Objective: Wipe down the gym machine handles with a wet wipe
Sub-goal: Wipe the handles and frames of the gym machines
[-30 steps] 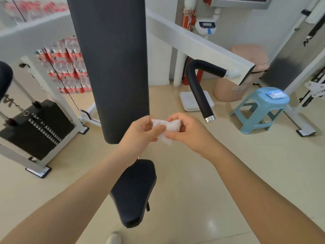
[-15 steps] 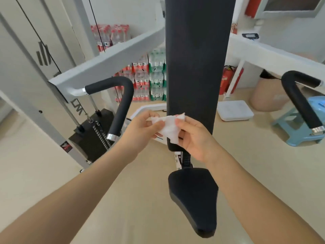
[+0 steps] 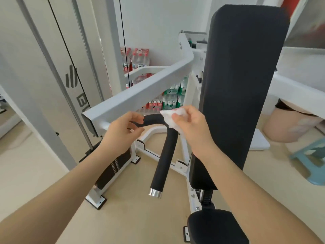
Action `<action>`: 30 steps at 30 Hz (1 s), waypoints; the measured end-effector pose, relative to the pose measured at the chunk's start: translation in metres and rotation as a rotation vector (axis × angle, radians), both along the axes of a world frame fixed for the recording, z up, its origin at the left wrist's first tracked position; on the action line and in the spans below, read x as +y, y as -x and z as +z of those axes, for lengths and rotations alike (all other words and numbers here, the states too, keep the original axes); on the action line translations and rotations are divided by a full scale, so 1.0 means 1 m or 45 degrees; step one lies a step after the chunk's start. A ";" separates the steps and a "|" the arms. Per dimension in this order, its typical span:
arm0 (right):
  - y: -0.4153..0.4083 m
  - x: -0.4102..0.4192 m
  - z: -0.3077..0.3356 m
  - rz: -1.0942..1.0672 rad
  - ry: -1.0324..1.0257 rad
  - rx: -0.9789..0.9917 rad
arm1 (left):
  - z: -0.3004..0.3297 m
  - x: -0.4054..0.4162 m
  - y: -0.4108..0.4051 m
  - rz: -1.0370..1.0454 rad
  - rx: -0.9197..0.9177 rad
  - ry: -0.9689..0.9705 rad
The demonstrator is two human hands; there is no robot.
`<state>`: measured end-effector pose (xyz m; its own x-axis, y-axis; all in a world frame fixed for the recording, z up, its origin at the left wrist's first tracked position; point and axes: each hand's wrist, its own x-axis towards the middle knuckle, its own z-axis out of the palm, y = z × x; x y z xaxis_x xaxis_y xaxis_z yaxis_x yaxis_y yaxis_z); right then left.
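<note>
Over a beige floor (image 3: 133, 217) you pinched the wipe (image 3: 169, 118) in your right hand (image 3: 190, 126) against the handle (image 3: 165, 155), your left hand (image 3: 121, 132) loosely curled just beside, bottled water (image 3: 168, 99) stacked behind.

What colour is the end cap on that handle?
Shiny silver metal end cap, on the black foam handle; head view.

Small gym, indoor training room.
White-framed weight machine (image 3: 140, 92) with steel cables (image 3: 70, 55), black weight stack (image 3: 112, 169), tall padded backrest (image 3: 242, 85), seat pad (image 3: 216, 226), foam-gripped handle (image 3: 165, 159). Shrink-wrapped packs of bottled water (image 3: 168, 99) stacked by the wall; beige floor (image 3: 133, 217).
</note>
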<state>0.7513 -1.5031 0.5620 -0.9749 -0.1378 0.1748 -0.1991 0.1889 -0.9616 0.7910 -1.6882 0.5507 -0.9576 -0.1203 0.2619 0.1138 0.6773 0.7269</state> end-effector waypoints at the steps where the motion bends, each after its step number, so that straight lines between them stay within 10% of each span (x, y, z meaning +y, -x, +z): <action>1: 0.010 -0.013 0.002 0.019 -0.083 0.069 | 0.002 -0.012 0.009 -0.001 -0.005 0.062; 10: 0.050 -0.104 -0.010 0.228 -1.118 1.068 | 0.000 -0.083 0.058 -0.179 -0.272 0.513; 15: 0.031 -0.118 -0.033 0.461 -1.451 0.732 | -0.002 -0.105 0.076 -0.408 -0.296 0.671; 20: 0.033 -0.120 -0.035 -0.038 -1.267 0.461 | 0.003 -0.114 0.087 -0.608 -0.246 0.712; 30: 0.027 -0.118 -0.034 -0.100 -1.486 0.442 | -0.003 -0.127 0.101 -0.707 -0.168 0.736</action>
